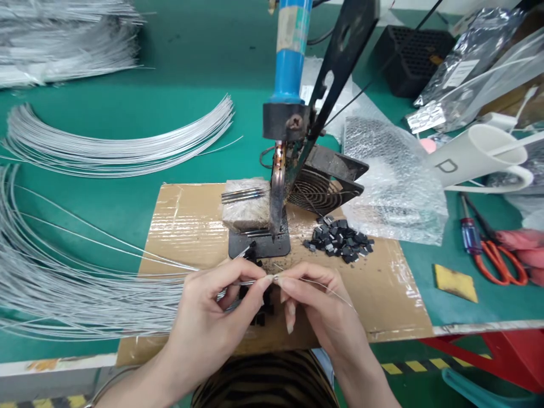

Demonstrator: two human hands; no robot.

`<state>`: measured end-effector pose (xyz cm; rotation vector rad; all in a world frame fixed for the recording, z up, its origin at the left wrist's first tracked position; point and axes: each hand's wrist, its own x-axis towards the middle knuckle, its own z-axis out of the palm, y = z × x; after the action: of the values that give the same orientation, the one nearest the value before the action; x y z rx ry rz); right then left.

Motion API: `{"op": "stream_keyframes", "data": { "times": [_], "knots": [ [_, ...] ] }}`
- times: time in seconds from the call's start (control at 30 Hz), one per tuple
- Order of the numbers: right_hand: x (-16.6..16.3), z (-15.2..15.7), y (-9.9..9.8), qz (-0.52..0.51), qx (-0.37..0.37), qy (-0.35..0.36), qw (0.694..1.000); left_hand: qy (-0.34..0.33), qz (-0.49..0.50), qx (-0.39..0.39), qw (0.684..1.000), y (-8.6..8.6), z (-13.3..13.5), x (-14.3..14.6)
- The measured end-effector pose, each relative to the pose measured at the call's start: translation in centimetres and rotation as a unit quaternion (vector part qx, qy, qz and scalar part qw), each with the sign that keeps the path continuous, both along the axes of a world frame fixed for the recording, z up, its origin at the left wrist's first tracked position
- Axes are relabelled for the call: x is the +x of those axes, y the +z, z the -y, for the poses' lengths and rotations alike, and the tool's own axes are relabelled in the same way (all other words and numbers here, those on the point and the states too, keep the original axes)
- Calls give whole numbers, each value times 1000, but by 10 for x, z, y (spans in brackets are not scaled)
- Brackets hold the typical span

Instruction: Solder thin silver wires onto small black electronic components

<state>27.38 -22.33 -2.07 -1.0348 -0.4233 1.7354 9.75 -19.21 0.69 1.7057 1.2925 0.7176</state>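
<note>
My left hand (212,309) is closed in a pinch on a thin silver wire (127,266) that runs off to the left. My right hand (317,306) pinches the same wire's end, fingertips meeting the left hand's at the middle. Small black parts (259,317) lie under both hands on the taped cardboard sheet (187,221). Just beyond stands a mounted soldering iron (278,187) with a blue handle, tip down over a black base plate (259,245).
A pile of small black components (340,241) lies right of the iron, a fan (317,190) behind. Bundles of silver wires (106,147) curve on the green table at left. Bubble wrap (391,181), a white cup (476,156), a screwdriver (470,232) and orange scissors (497,263) lie right.
</note>
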Motion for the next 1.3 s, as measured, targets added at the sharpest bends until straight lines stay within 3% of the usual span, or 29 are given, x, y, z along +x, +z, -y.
{"op": "stream_keyframes", "data": {
  "times": [0.37, 0.73, 0.83, 0.9, 0.97, 1.07, 1.13, 1.17, 1.23, 1.3],
  "knots": [
    [-9, 6, -2, 1, 6, -48, 999, 46, -29, 60, 997, -2, 5, 7],
    [-33, 12, -6, -34, -2, -122, 992, 78, 5, 24, 997, -11, 13, 8],
    [-30, 13, -5, -4, 10, -112, 994, 81, 15, -7, 997, -11, 12, 7],
    [-20, 11, -5, 86, 30, -103, 991, 86, 20, -22, 996, -11, 11, 7],
    [-6, 7, -6, 266, 70, -118, 954, 91, 27, -31, 995, -10, 8, 7],
    [15, -3, -13, 565, 168, -119, 799, 97, 47, -48, 993, -8, 6, 8],
    [24, -10, -18, 688, 213, -78, 689, 103, 53, -59, 992, -6, 5, 9],
    [27, -12, -21, 721, 225, -58, 652, 106, 52, -63, 991, -4, 5, 10],
    [29, -14, -23, 748, 240, -38, 617, 105, 49, -64, 991, -2, 5, 10],
    [28, -13, -23, 747, 246, -40, 616, 104, 45, -59, 992, -1, 5, 9]
  ]
}}
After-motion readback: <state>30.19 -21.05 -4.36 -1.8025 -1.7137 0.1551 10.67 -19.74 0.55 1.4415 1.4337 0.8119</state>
